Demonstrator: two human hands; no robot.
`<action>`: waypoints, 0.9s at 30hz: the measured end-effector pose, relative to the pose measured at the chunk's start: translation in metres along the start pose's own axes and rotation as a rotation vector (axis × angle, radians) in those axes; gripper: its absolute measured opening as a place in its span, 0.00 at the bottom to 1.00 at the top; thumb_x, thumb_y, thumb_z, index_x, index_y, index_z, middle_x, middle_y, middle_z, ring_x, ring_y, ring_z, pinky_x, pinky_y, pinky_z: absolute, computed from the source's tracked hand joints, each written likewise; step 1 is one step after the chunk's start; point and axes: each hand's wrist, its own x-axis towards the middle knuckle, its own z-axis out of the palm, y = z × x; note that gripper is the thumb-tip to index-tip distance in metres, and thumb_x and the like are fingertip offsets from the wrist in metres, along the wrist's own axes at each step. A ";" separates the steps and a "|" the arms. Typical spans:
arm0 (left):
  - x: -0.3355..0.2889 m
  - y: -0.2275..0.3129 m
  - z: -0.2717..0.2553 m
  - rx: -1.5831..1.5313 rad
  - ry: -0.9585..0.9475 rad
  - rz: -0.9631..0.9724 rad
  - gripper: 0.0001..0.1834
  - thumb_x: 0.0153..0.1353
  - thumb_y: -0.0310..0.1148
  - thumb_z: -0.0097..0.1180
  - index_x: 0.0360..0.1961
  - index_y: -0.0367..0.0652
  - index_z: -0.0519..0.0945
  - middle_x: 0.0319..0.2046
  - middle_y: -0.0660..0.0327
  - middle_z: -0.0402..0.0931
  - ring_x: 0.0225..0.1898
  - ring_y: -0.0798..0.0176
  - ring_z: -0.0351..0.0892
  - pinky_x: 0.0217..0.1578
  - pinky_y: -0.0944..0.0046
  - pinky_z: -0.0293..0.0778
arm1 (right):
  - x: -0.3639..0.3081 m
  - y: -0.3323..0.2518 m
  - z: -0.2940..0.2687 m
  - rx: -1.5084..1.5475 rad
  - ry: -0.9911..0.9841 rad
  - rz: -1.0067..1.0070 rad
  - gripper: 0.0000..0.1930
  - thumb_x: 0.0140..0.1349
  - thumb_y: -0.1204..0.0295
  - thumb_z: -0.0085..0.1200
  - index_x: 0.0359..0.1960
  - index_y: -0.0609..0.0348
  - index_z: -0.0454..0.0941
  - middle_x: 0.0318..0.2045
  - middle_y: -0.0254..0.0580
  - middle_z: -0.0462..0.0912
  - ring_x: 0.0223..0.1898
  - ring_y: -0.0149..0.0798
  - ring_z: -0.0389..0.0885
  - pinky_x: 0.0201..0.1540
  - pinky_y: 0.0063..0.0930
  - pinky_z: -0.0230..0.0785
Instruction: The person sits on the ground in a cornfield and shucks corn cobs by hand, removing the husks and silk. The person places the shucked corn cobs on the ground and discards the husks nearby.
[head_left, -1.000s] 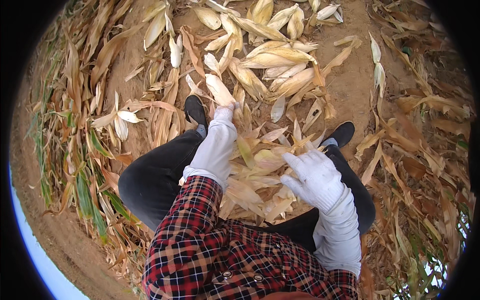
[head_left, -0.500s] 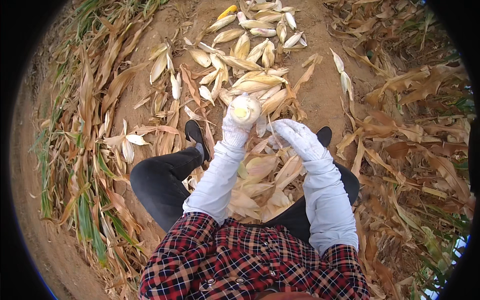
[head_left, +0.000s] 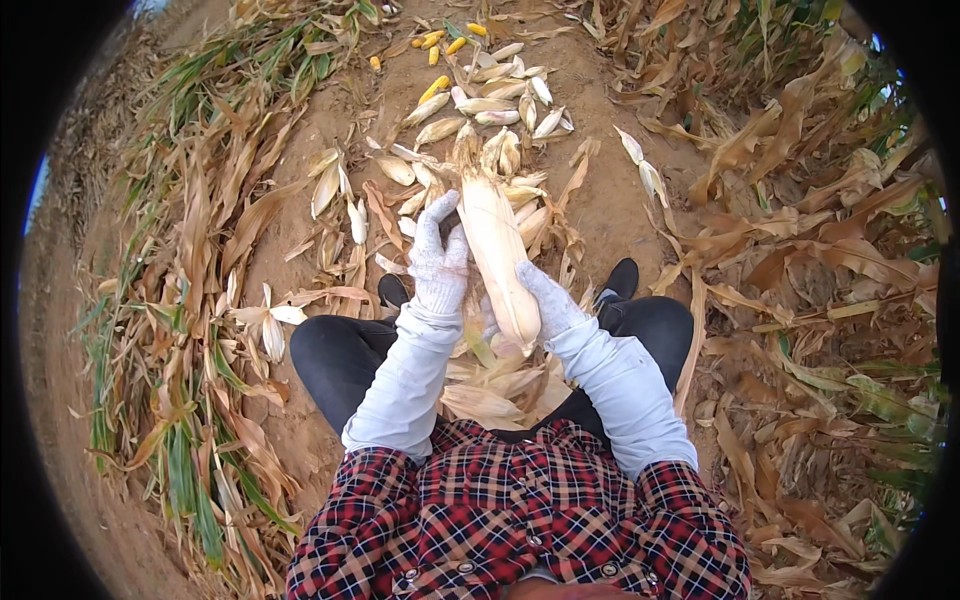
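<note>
A large ear of corn (head_left: 500, 255) in pale, dry husk lies lengthwise between my gloved hands, its browned silk tip pointing away and its rounded stalk end toward me. My right hand (head_left: 552, 306) holds that near end, with the thumb along its right side and the other fingers mostly hidden beneath. At the ear's left side is my left hand (head_left: 438, 258), fingers stretched and apart, the thumb close against the husk. Loose husks (head_left: 490, 395) lie below the ear, between my legs.
Beyond the ear is a pile of husked-over ears (head_left: 495, 105) on bare soil. Several bare yellow cobs (head_left: 433, 88) lie farther off. Dry stalks and leaves line the left (head_left: 190, 400) and right (head_left: 830, 280) sides. My bent legs flank the loose husks.
The ear has turned from end-on to lengthwise. My right hand has moved in and taken hold of its near end, while my left hand has loosened. More yellow cobs have come into view.
</note>
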 end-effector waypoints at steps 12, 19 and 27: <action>-0.016 0.051 -0.021 -0.208 -0.071 -0.422 0.11 0.74 0.35 0.61 0.49 0.39 0.81 0.39 0.67 0.80 0.41 0.73 0.76 0.45 0.68 0.76 | -0.007 0.051 0.032 0.089 -0.049 -0.142 0.40 0.74 0.37 0.48 0.73 0.58 0.67 0.55 0.51 0.85 0.51 0.49 0.87 0.56 0.42 0.84; -0.030 0.050 -0.007 -0.545 0.020 -0.535 0.09 0.75 0.38 0.59 0.48 0.46 0.80 0.34 0.65 0.80 0.33 0.66 0.81 0.34 0.61 0.80 | -0.005 0.047 0.016 0.200 0.008 -0.265 0.47 0.68 0.28 0.46 0.72 0.58 0.68 0.53 0.51 0.84 0.49 0.47 0.87 0.54 0.44 0.83; -0.076 0.050 -0.027 -0.577 -0.141 -0.759 0.09 0.75 0.40 0.59 0.47 0.48 0.81 0.36 0.68 0.80 0.33 0.70 0.78 0.33 0.66 0.75 | 0.004 0.016 -0.021 0.448 0.064 -0.419 0.42 0.66 0.31 0.54 0.62 0.59 0.74 0.47 0.48 0.84 0.44 0.54 0.86 0.53 0.58 0.83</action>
